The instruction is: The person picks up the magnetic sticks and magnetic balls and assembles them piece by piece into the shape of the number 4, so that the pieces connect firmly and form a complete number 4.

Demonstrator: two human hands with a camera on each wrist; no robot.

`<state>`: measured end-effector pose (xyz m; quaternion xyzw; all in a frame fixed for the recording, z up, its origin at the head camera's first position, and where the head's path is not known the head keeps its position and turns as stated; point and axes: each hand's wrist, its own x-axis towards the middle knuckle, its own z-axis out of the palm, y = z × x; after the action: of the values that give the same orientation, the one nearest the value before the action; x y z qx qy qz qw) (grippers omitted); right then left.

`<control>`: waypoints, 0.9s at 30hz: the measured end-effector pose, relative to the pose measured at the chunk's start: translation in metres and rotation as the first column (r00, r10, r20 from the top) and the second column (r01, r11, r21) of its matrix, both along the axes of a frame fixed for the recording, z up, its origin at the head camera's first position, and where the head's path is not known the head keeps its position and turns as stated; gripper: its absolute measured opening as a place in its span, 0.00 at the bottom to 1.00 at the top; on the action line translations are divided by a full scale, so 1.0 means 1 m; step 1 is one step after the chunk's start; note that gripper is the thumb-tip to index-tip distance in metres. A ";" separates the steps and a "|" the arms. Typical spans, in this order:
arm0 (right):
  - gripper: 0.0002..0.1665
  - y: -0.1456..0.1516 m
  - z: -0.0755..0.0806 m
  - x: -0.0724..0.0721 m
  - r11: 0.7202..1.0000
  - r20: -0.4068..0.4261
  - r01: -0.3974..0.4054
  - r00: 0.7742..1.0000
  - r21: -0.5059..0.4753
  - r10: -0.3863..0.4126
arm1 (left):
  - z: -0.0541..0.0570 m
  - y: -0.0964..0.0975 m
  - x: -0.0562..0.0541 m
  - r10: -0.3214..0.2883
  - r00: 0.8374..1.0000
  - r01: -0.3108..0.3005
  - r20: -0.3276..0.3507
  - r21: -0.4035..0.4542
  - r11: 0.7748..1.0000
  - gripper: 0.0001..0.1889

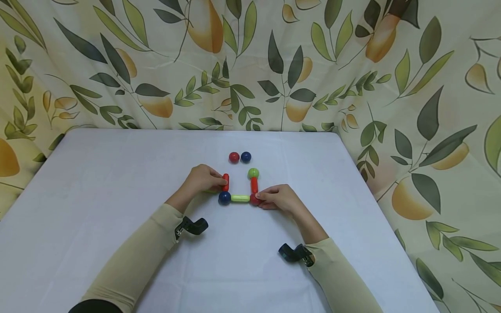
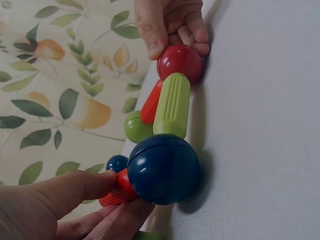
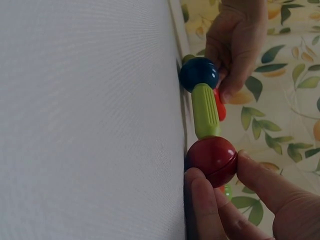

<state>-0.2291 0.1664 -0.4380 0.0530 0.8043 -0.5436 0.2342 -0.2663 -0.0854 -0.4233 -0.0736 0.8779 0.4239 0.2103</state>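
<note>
On the white table, my left hand pinches a red rod between thumb and fingers. One end of that rod meets a large blue ball. From the blue ball a ribbed light-green rod runs to a red ball, which my right hand holds between thumb and fingers. A second red rod leads away from the red ball to a green ball. Under the left hand shows part of a green piece; the fingers hide most of it.
Beyond the joined pieces, a loose red ball and a loose blue ball lie side by side. A white cloth covers the table. Behind it hangs a leaf-and-fruit patterned curtain. Each wrist carries a black camera mount.
</note>
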 end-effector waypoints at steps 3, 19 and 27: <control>0.18 0.000 0.000 0.000 1.000 0.001 0.000 1.000 0.000 0.000 | 0.001 0.001 0.001 0.007 1.000 -0.007 0.004 -0.003 1.000 0.16; 0.18 0.000 -0.003 -0.001 0.999 0.000 0.034 0.999 -0.020 -0.034 | 0.004 0.001 -0.001 -0.062 0.996 0.055 -0.062 -0.105 0.993 0.16; 0.18 -0.001 -0.002 -0.001 1.000 0.002 0.030 1.000 -0.007 -0.030 | 0.007 0.003 -0.003 -0.057 0.998 0.054 -0.025 -0.110 0.993 0.15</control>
<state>-0.2300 0.1659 -0.4402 0.0650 0.8013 -0.5497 0.2270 -0.2688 -0.0828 -0.4159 -0.0548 0.9042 0.3704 0.2053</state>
